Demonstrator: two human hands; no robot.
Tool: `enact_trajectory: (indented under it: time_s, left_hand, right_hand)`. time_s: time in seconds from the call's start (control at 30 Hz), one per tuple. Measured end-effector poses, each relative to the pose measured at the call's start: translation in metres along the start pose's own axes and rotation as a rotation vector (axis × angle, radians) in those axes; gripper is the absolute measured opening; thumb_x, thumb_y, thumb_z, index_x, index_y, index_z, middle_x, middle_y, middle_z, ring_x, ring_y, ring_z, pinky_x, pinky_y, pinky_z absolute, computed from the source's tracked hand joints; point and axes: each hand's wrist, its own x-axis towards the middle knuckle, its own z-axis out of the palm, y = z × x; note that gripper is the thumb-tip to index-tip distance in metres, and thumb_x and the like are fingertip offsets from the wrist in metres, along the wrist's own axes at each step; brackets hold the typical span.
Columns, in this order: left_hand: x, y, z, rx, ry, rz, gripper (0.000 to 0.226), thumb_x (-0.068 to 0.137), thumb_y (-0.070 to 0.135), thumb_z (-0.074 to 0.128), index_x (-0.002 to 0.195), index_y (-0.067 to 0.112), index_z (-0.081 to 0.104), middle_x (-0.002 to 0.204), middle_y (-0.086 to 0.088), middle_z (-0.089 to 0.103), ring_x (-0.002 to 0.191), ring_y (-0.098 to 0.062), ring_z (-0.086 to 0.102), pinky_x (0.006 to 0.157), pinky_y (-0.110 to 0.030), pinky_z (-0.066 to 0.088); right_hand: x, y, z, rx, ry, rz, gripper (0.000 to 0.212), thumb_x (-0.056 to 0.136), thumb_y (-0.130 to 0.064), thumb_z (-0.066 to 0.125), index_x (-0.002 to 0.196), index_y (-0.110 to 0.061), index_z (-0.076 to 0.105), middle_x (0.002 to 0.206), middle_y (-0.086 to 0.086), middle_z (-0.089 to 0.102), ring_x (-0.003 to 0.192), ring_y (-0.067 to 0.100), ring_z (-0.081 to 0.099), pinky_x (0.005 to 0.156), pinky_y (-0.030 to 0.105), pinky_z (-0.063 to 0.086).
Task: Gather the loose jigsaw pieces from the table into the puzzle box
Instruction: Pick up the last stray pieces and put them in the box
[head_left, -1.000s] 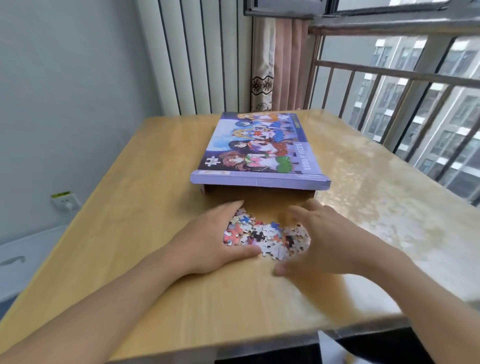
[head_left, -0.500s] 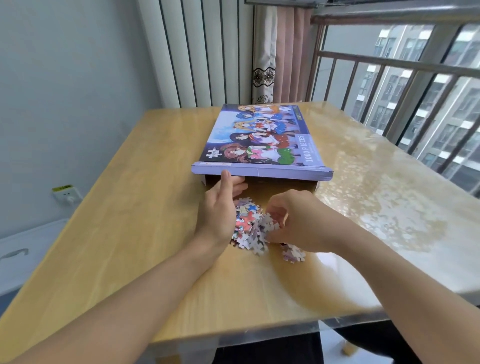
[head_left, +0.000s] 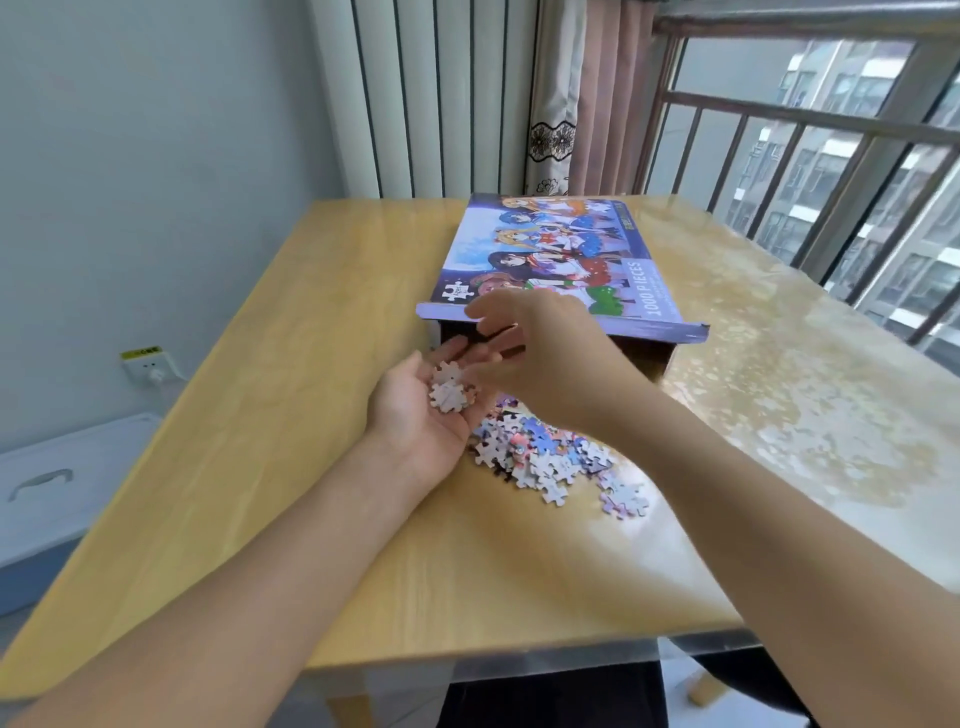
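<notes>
The puzzle box (head_left: 644, 358) lies at mid-table, its brown base showing under a purple picture lid (head_left: 561, 260) that sits askew on top. A pile of loose jigsaw pieces (head_left: 545, 452) lies on the table just in front of the box. My left hand (head_left: 415, 410) is held palm up beside the pile, cupping a few pieces (head_left: 449, 392) white side up, its fingers pointing at the box opening. My right hand (head_left: 540, 353) hovers over the left palm with fingers loosely spread near the lid's front edge. Motion blur hides whether it holds any piece.
The wooden table (head_left: 291, 364) has a glossy cover on its right side. A railing (head_left: 810, 124) and window run along the right, a curtain (head_left: 582, 93) hangs behind. A white storage bin (head_left: 57, 483) stands on the floor at left, below a wall socket (head_left: 148, 364).
Both hands were pressed around the pile on the table. Now my left hand has turned palm up with some pieces in it, and my right hand has lifted above it. The pile is uncovered.
</notes>
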Motion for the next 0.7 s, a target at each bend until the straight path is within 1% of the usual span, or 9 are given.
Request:
enact_trajectory:
  time_s: [0.07,0.13,0.2,0.23,0.27,0.33,0.4,0.47,0.7]
  left_hand:
    - [0.003,0.005,-0.004,-0.117,0.040,0.000,0.045,0.110,0.027,0.027,0.122,-0.001,0.060,0.102,-0.019,0.071,0.076,-0.027,0.072,0.063,-0.035,0.063]
    - [0.008,0.008,-0.005,-0.168,0.077,0.035,0.043,0.109,0.023,0.028,0.123,-0.003,0.059,0.110,-0.020,0.070,0.085,-0.030,0.071,0.076,-0.038,0.062]
    - [0.011,0.010,-0.005,-0.166,0.113,0.062,0.042,0.109,0.020,0.028,0.117,-0.004,0.060,0.110,-0.019,0.068,0.103,-0.032,0.067,0.086,-0.039,0.060]
    - [0.011,0.010,-0.005,-0.173,0.133,0.065,0.041,0.109,0.020,0.027,0.110,-0.004,0.060,0.110,-0.020,0.067,0.110,-0.033,0.065,0.091,-0.040,0.057]
    - [0.010,0.010,-0.005,-0.181,0.150,0.064,0.041,0.108,0.021,0.027,0.105,-0.004,0.059,0.113,-0.021,0.066,0.115,-0.034,0.063,0.095,-0.041,0.054]
    - [0.008,0.011,-0.004,-0.185,0.164,0.068,0.041,0.108,0.022,0.027,0.105,-0.005,0.058,0.125,-0.024,0.063,0.118,-0.035,0.061,0.103,-0.044,0.049]
    - [0.008,0.013,-0.006,-0.181,0.161,0.079,0.044,0.108,0.024,0.028,0.119,-0.007,0.057,0.132,-0.024,0.060,0.118,-0.035,0.061,0.107,-0.045,0.046]
    - [0.008,0.013,-0.005,-0.173,0.158,0.075,0.047,0.108,0.027,0.028,0.127,-0.007,0.054,0.132,-0.025,0.060,0.117,-0.035,0.060,0.108,-0.045,0.045]
    - [0.009,0.010,-0.005,-0.114,0.154,0.063,0.048,0.109,0.033,0.030,0.125,-0.005,0.054,0.129,-0.024,0.062,0.117,-0.032,0.061,0.110,-0.045,0.043]
  right_hand:
    - [-0.016,0.006,-0.011,-0.161,-0.027,-0.108,0.035,0.083,-0.028,0.080,0.115,-0.019,0.069,0.103,-0.009,0.070,0.091,0.013,0.066,0.079,0.029,0.055]
    - [-0.030,0.015,-0.019,-0.309,-0.273,-0.085,0.064,0.072,-0.049,0.086,0.129,-0.031,0.062,0.120,-0.016,0.063,0.103,0.007,0.059,0.086,0.020,0.049]
    - [-0.032,0.026,-0.014,-0.457,-0.461,-0.020,0.098,0.063,-0.065,0.085,0.148,-0.044,0.041,0.145,-0.013,0.045,0.127,0.013,0.045,0.103,0.028,0.042]
    - [-0.029,0.032,-0.010,-0.476,-0.489,0.008,0.105,0.061,-0.070,0.082,0.151,-0.048,0.032,0.151,-0.011,0.038,0.133,0.018,0.038,0.109,0.035,0.040]
    - [-0.025,0.035,-0.006,-0.484,-0.510,0.018,0.104,0.062,-0.074,0.079,0.151,-0.052,0.029,0.152,-0.010,0.036,0.134,0.021,0.036,0.111,0.040,0.038]
    - [-0.016,0.039,-0.002,-0.469,-0.536,-0.028,0.090,0.067,-0.074,0.075,0.146,-0.053,0.039,0.144,-0.008,0.044,0.127,0.021,0.041,0.108,0.043,0.041]
    - [-0.009,0.039,-0.004,-0.420,-0.505,-0.071,0.070,0.071,-0.062,0.080,0.135,-0.046,0.056,0.128,-0.007,0.054,0.117,0.018,0.051,0.102,0.039,0.045]
    - [-0.007,0.037,-0.006,-0.395,-0.473,-0.088,0.057,0.073,-0.051,0.085,0.126,-0.041,0.064,0.118,-0.009,0.057,0.107,0.014,0.055,0.096,0.036,0.048]
    - [-0.009,0.040,-0.006,-0.328,-0.317,-0.098,0.032,0.078,-0.035,0.084,0.104,-0.029,0.067,0.094,-0.015,0.064,0.083,0.008,0.059,0.070,0.021,0.049]
